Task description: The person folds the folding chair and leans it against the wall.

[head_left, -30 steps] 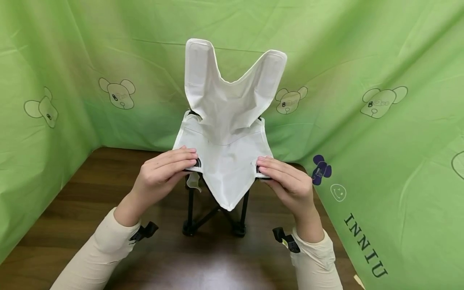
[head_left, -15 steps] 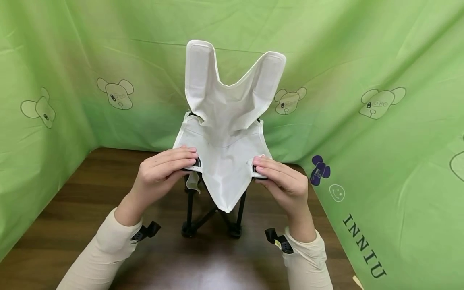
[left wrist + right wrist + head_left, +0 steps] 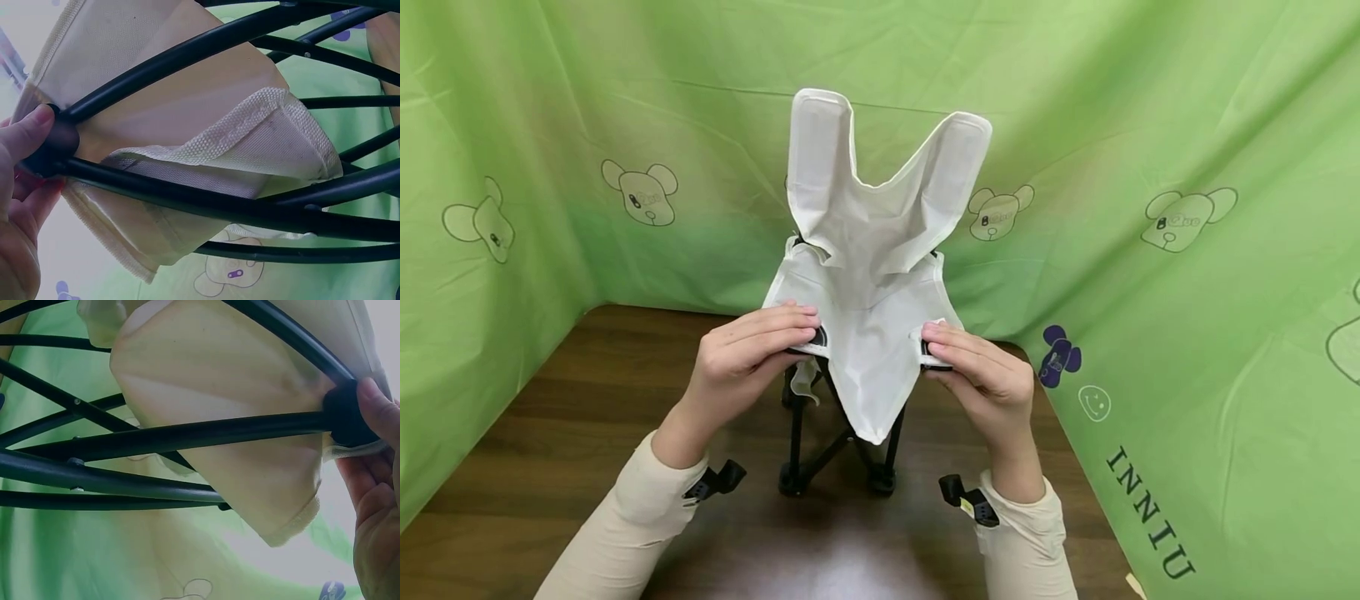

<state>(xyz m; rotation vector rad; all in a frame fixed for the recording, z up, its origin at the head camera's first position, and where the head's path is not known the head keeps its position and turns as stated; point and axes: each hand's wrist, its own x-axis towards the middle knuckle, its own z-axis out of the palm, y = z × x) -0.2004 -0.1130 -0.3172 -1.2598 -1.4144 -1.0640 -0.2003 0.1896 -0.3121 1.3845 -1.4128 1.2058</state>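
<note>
White seat (image 3: 874, 333) was pinched by left grip (image 3: 741, 354), right grip (image 3: 988, 367).
Thumbs (image 3: 28, 134) were tucked beneath; green cloth (image 3: 1247, 417) was lettered "INNIU".

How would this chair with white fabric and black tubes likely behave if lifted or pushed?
The white fabric would probably flop where unsupported, since its loose edge folds over in the left wrist view. The black tubes look rigid, but might scissor together under a sideways push, as they cross at small metal pins.
</note>
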